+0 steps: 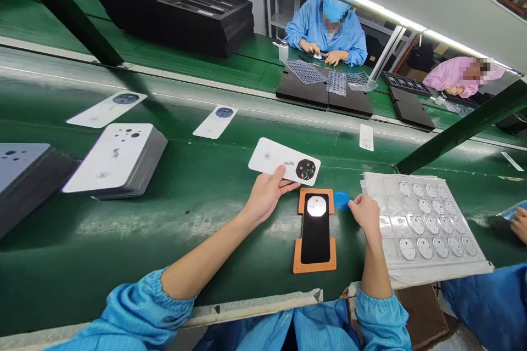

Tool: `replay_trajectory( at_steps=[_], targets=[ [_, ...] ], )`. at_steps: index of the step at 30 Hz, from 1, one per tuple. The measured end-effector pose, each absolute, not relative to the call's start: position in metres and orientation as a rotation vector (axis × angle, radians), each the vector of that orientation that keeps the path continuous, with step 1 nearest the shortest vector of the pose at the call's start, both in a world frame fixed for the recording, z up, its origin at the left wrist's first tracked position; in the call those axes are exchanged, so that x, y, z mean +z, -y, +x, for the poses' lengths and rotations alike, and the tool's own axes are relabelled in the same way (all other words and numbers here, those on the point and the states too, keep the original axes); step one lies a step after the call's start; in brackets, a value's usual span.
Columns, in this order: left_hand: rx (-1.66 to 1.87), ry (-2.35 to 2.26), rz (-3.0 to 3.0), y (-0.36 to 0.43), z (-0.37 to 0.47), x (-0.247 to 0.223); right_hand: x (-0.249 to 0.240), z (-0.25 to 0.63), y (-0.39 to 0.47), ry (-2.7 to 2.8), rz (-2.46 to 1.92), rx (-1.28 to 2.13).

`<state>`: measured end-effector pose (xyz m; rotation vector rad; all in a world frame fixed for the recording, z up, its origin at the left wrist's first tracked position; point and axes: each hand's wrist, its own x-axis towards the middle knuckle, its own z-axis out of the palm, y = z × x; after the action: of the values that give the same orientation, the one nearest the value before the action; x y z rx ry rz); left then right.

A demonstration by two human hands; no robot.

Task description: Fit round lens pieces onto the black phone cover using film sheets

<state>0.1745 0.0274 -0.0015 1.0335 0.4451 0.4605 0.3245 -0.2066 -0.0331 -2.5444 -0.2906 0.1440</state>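
The step in hand appears to be handling a thin blue round film [341, 200] beside a flat white rounded-corner panel [267, 156] that is being kept ready. The right hand [366, 214] is nearly closed, pinching the film's edge between thumb and finger just right of an orange flat two-ended fixture [298, 253]. The left hand [267, 194] is partly closed, its thumb on the panel's face and its fingers beneath the near edge.

From here, a move would seem to call for a steady left hold, with the panel's printed face untouched, and a light right pinch that does not crease the film.

The panel is above the green tabletop [222, 192], just beyond the fixture, tilted with its right end nearer the person. It looks smooth and clean, with a black round lens-patterned disc [306, 170] at that end and small dark print towards the other. The film looks plain and translucent. On the fixture lies a black rectangular slab [315, 238] bearing a bright white octagonal piece [317, 206].
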Motion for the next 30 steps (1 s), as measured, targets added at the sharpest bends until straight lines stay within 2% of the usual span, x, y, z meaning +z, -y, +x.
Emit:
replay_trajectory(
  at_steps=[4, 7, 10, 13, 18, 24, 30],
  targets=[
    [0.408, -0.297, 1.573, -0.02, 0.158, 0.005, -0.003, 0.305, 0.214, 0.457, -2.497, -0.01],
    [0.452, 0.114, 2.104, -0.012, 0.146, -0.005, 0.01, 0.284, 0.215, 0.918, -2.242, -0.091],
    [0.58, 0.417, 2.516, -0.001, 0.141, -0.025, -0.001, 0.267, 0.212, 1.412, -2.116, -0.209],
    [0.653, 0.489, 2.798, 0.007, 0.144, -0.045, -0.026, 0.264, 0.209, 1.625, -2.142, -0.405],
    [0.679, 0.488, 2.905, 0.009, 0.147, -0.059, -0.049, 0.273, 0.21, 1.724, -2.134, -0.539],
    [0.666, 0.473, 2.925, 0.005, 0.15, -0.055, -0.046, 0.274, 0.21, 1.784, -2.171, -0.545],
    [0.509, 0.479, 2.945, 0.001, 0.149, -0.056, -0.049, 0.274, 0.208, 1.847, -2.208, -0.478]
  ],
)
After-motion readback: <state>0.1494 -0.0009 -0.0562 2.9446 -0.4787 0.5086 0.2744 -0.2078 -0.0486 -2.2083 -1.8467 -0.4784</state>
